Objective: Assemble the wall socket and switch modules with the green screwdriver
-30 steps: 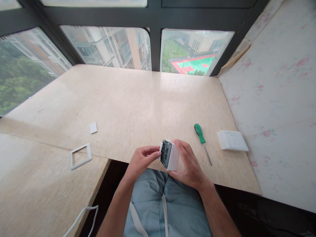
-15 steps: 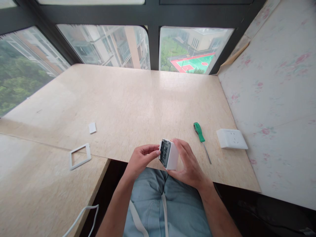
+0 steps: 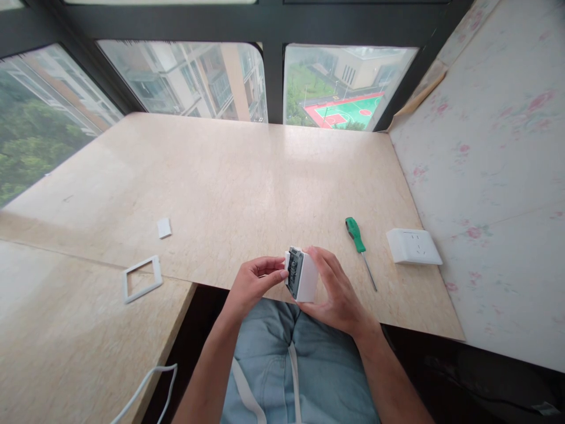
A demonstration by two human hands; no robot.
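My right hand (image 3: 336,288) is wrapped around a white wall switch (image 3: 308,280), a box tilted on edge near the counter's front. Its dark grey mechanism side faces left, toward my other hand. At that side my left hand (image 3: 258,282) pinches a small white switch rocker (image 3: 286,261) between thumb and fingers, against the mechanism. Fingers hide most of this rocker, so I cannot tell whether it is seated. Another small white rocker (image 3: 164,228) lies on the counter to the left, with a white square frame (image 3: 142,279) nearer to me.
On the right of the counter (image 3: 247,188) lies a green-handled screwdriver (image 3: 355,234), its shaft pointing toward me. Beyond it a white socket box (image 3: 415,246) rests by the papered wall (image 3: 494,176). A white cable (image 3: 150,374) hangs over the edge at lower left.
The wall switch has turned slightly, and the white rocker at my left fingertips shows a little more against its face. Both hands keep nearly the same place.
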